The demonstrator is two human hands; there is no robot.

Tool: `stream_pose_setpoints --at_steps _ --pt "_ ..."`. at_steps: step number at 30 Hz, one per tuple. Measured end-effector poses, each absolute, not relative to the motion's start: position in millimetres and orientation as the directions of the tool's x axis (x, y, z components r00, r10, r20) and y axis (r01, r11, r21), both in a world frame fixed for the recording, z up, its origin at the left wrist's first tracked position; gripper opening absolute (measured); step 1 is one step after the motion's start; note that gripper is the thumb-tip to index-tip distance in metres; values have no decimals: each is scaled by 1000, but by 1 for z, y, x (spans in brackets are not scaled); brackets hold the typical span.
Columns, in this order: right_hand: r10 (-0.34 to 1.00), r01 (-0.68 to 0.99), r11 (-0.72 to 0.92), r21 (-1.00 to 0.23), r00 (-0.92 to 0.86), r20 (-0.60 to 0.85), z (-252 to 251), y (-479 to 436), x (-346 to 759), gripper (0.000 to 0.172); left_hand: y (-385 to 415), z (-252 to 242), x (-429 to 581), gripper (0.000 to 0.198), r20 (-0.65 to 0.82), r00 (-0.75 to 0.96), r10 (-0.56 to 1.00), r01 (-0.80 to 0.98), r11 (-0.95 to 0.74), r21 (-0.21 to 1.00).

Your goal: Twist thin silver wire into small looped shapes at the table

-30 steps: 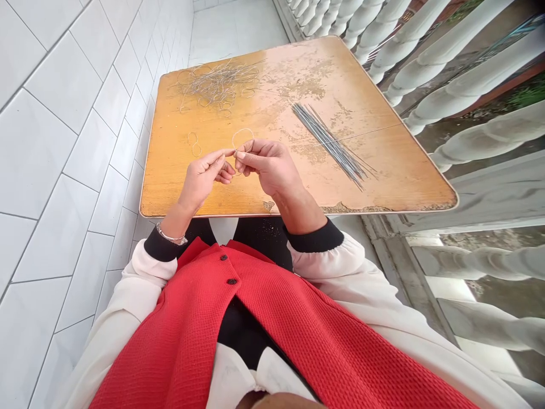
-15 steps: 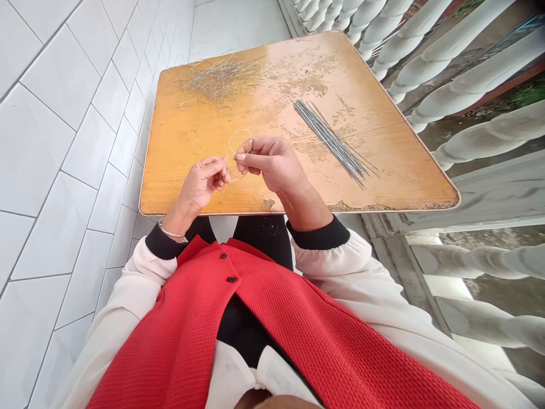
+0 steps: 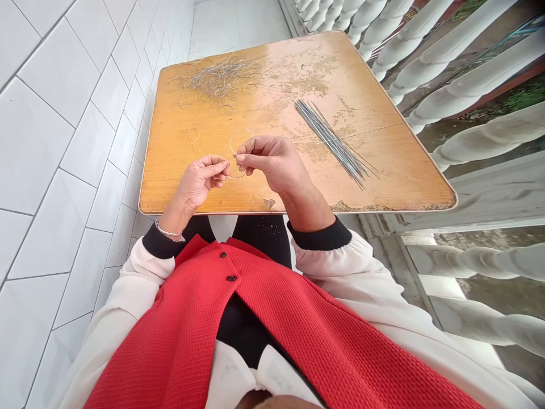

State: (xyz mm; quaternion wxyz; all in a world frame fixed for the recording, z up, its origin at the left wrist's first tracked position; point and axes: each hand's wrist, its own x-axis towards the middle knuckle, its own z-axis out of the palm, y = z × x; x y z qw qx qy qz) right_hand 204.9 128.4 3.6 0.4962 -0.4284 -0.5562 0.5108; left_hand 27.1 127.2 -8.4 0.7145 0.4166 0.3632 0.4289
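Above the near part of the table, my left hand [image 3: 203, 179] pinches one side of a thin bent wire [image 3: 232, 143]. My right hand [image 3: 270, 162] is closed in a pinch on the same wire, a little higher and to the right. The wire curves in a loop above the fingertips, and another curve shows below them. A figure-eight wire piece [image 3: 195, 140] lies flat on the table, beyond my left hand. To the right rests a bundle of straight grey wires [image 3: 327, 139], with one long thin wire lying across it.
A tangled heap of bent wires [image 3: 219, 78] lies at the far left of the worn wooden table [image 3: 170, 182]. A white tiled wall [image 3: 63, 125] runs along the left. White balusters [image 3: 455, 94] stand on the right.
My left fingers have drawn straighter and closer together on the wire. My right hand keeps almost the same place and pinch.
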Motion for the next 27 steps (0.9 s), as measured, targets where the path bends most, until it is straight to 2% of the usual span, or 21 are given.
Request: stream_pose_setpoints --at_steps 9,15,21,27 --pt "981 -23 100 -995 -166 102 -8 129 202 14 122 -4 32 17 -142 263 954 -191 196 962" --pt "990 -9 104 -995 -97 104 -9 130 198 11 120 -3 31 10 -135 229 964 -113 164 980" --pt "986 -32 161 -986 -35 162 -14 129 194 12 119 1 34 13 -84 194 977 -66 98 993" --pt "975 24 219 -975 16 220 -24 130 190 12 120 -5 37 13 -96 160 982 -45 105 993"
